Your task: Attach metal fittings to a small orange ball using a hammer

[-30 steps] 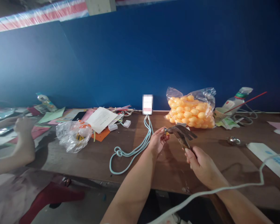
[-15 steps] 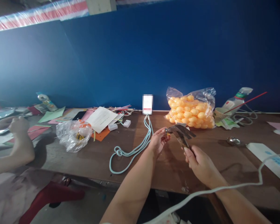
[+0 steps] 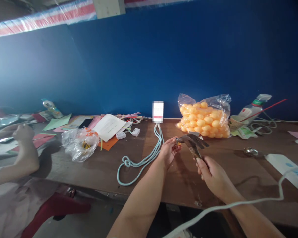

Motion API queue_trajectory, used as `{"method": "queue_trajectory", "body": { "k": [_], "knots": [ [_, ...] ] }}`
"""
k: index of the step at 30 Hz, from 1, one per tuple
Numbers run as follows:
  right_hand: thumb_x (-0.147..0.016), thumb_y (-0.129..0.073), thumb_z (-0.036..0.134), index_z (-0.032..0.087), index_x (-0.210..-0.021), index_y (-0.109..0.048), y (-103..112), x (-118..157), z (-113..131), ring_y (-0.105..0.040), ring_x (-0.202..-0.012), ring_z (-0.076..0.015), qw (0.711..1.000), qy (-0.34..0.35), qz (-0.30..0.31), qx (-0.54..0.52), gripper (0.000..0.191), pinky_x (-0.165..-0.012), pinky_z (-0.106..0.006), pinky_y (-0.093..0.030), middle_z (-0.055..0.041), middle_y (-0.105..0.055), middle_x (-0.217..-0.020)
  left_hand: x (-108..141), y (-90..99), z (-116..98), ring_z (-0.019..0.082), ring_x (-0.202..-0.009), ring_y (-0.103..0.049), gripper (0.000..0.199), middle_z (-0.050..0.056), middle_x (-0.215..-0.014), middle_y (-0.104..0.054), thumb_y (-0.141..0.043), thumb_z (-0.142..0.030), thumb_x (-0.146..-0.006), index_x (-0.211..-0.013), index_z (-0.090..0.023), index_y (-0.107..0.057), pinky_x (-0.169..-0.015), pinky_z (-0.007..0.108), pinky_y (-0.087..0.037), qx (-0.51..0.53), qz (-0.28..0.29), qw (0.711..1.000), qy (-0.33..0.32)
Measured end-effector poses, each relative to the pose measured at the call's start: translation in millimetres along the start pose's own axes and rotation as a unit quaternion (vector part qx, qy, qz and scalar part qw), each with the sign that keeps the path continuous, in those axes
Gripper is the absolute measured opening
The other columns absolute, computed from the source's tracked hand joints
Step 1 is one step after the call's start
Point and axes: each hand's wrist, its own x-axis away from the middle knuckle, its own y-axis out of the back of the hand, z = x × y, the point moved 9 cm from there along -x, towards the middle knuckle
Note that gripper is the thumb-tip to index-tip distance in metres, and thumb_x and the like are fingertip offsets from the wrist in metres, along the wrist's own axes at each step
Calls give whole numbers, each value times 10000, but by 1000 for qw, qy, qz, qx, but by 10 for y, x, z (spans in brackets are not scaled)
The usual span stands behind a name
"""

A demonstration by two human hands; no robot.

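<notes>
My right hand (image 3: 208, 170) is wrapped round the handle of a claw hammer (image 3: 195, 145), whose claw points right. The hammer's face is against or very close to a small shiny metal piece (image 3: 177, 141) pinched in my left hand (image 3: 168, 152). Something small and yellow-orange shows beside that piece; its shape is too small to tell. Behind the hammer stands a clear bag of orange balls (image 3: 203, 120). A looped light blue cord (image 3: 139, 162) lies left of my left hand on the brown table (image 3: 101, 175).
At the left are another person's arm (image 3: 27, 152), papers (image 3: 109, 127) and a crumpled plastic bag (image 3: 80, 145). To the right are a shiny object (image 3: 250, 151), a power strip (image 3: 288, 168), a bottle (image 3: 255, 107) and a cup (image 3: 235, 121). A white cable (image 3: 238, 204) crosses above my right forearm.
The view has shifted slightly, so most things appear a little further right and lower. Both hands keep their holds, with the hammer head still at the metal piece.
</notes>
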Motion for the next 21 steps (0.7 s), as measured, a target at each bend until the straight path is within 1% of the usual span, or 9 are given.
{"method": "queue_trajectory", "body": {
  "k": [2,6,13,21],
  "knots": [
    [-914,-379,448,213,-771,-497,22,4,-7,-583,-599,-168,1000,-1,-1,-2,300,-573,-284,-419,-30,-602,-674,-6,-5,-6,112,-643,-603,216,81,-804,-650,-620,-195,-783,-974,-97,-635,-685,256,-489,3,5,1000,-2],
    [-915,-371,453,212,-793,-504,63,10,13,-591,-610,-175,1000,6,-5,-8,301,-576,-289,-427,-37,-608,-683,4,-4,-18,110,-635,-599,216,72,-783,-648,-626,-195,-776,-972,-105,-636,-684,254,-489,4,-1,1000,-1],
    [-907,-390,444,215,-739,-489,18,-1,19,-572,-571,-163,1000,4,-7,0,301,-562,-286,-415,-28,-599,-657,13,-24,-22,112,-652,-602,213,85,-815,-658,-621,-205,-780,-966,-102,-646,-698,257,-489,1,6,1000,-1],
    [-911,-381,446,215,-756,-500,93,14,43,-592,-606,-170,1000,3,-14,2,301,-580,-287,-425,-36,-614,-682,-6,1,-14,114,-639,-607,214,68,-754,-650,-611,-204,-783,-971,-107,-640,-674,247,-490,12,5,1000,2]
  ]
}}
